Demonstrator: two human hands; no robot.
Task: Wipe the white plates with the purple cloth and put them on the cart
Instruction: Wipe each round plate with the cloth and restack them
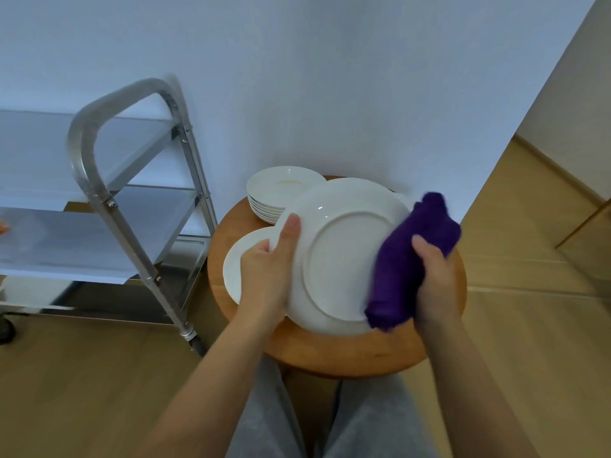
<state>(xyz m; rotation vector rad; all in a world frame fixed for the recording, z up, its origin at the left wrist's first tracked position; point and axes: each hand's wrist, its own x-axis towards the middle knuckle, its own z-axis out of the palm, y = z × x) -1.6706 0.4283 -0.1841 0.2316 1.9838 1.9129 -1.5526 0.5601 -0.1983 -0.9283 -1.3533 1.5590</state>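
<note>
Cart (99,180): far left, steel, shelves bare, near the stool's left edge.
Left hand (267,269): clamped on plate (340,256) rim, thumb on the underside.
Plate: tilted above stool (330,352), foot ring facing up.
Stack (281,193): behind, at the stool's back edge.
Flat plate (238,262): overhangs left edge, probably a single one.
Cloth (410,259): purple, pressed to plate's right rim.
Right hand (436,279): fingers curled round cloth.
Writing: none legible.

Materials & finish, quick notes
Large round white plate (344,259): glossy glazed ceramic, smooth. Purple cloth (410,259): soft, matt, fuzzy. Round wooden desk (330,355): smooth, satin. Steel cart (99,180): brushed metal w/ shine.
</note>
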